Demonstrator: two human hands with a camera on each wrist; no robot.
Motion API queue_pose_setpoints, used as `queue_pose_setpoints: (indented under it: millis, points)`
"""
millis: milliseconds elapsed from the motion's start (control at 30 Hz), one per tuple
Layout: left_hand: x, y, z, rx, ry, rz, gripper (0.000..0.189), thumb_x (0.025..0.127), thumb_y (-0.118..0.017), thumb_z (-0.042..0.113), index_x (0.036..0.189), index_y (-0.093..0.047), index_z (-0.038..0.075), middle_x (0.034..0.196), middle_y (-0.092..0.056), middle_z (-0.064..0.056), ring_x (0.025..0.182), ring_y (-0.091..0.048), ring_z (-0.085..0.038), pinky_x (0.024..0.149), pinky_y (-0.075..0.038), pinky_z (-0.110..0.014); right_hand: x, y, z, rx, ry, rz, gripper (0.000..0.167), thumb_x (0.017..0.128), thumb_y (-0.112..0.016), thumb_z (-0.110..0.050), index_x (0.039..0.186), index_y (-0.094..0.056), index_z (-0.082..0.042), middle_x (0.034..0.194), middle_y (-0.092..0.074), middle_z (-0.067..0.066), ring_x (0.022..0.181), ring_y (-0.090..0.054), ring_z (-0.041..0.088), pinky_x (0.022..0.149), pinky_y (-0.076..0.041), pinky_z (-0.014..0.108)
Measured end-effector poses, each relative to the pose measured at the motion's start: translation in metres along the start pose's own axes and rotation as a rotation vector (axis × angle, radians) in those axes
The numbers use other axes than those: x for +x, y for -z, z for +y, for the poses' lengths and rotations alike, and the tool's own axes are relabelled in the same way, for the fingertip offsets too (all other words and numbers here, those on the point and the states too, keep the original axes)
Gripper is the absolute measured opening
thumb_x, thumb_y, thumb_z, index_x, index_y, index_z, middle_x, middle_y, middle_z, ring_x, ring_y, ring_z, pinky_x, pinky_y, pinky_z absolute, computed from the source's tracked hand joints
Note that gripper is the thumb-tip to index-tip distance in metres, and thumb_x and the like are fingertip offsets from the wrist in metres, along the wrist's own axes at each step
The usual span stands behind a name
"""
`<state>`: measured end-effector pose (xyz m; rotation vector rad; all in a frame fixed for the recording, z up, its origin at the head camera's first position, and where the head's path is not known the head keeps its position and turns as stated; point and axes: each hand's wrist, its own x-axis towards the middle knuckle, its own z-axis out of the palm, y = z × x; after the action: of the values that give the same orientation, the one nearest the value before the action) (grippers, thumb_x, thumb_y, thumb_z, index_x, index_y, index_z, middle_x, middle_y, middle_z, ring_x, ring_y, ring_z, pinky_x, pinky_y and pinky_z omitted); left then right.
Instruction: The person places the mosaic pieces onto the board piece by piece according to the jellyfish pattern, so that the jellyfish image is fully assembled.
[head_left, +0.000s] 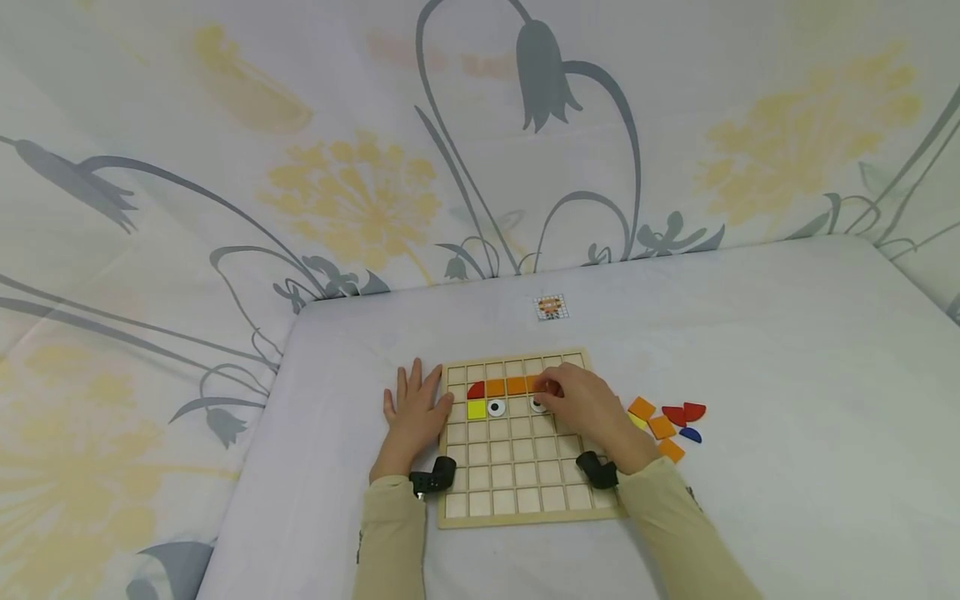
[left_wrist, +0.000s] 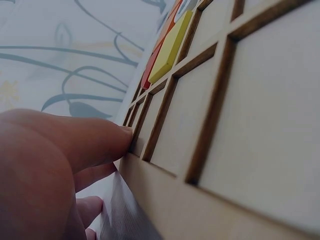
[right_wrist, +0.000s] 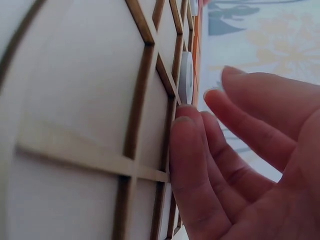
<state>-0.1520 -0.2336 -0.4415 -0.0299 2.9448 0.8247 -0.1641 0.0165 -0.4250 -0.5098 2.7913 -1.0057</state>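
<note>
A wooden grid board point(head_left: 528, 521) lies on the white surface. My left hand point(head_left: 415, 410) rests at its left edge with fingers spread. In the left wrist view the thumb point(left_wrist: 100, 142) touches the frame. My right hand point(head_left: 588, 404) is over the upper right cells, fingers bent. In the right wrist view its fingertips point(right_wrist: 184, 125) are at the board just below a white eye disc point(right_wrist: 186, 77); whether they pinch a piece is hidden. Set in the cells are a red quarter-circle point(head_left: 476, 390), orange squares point(head_left: 495, 387), a yellow square point(head_left: 476, 409) and another eye disc point(head_left: 496, 407).
Right of the board lie loose orange squares point(head_left: 662, 427), red pieces point(head_left: 694, 412), a blue half-circle point(head_left: 691, 435) and a partly covered yellow piece point(head_left: 637, 421). A small pattern card point(head_left: 551, 307) lies behind the board. Floral cloth point(head_left: 480, 150) hangs at the back.
</note>
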Motion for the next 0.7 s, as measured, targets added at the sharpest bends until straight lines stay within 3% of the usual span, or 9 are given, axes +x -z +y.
queue_pose_setpoints:
  millis: [300,467,700]
  points:
    - [0.000,0.001,0.001,0.005,0.006,-0.002,0.053,0.091,-0.045,0.032,0.139,-0.033,0.014,0.148,-0.006,-0.013,0.134,0.008,-0.032,0.099,0.007,-0.055,-0.001,0.010,0.003,0.062,0.057,-0.019,0.018,0.088,-0.057,-0.027,0.098,-0.064,-0.015,0.085,-0.057,-0.006,0.075,-0.050,0.013,0.072,-0.043,0.031]
    - [-0.001,0.001,0.000,-0.015,0.007,-0.006,0.052,0.091,-0.045,0.032,0.139,-0.033,0.014,0.149,-0.006,-0.012,0.134,0.009,-0.031,0.099,0.008,-0.055,-0.003,0.022,0.005,0.142,0.013,-0.032,0.026,0.089,-0.054,-0.029,0.109,-0.060,-0.014,0.091,-0.060,-0.003,0.075,-0.055,0.012,0.069,-0.045,0.031]
    - [-0.001,0.002,-0.001,-0.029,-0.005,-0.009,0.051,0.092,-0.045,0.032,0.138,-0.034,0.014,0.149,-0.007,-0.013,0.134,0.008,-0.031,0.099,0.008,-0.055,-0.008,0.036,0.009,0.278,-0.045,-0.070,0.043,0.091,-0.047,-0.039,0.124,-0.048,-0.011,0.087,-0.061,0.004,0.071,-0.058,0.017,0.065,-0.046,0.030]
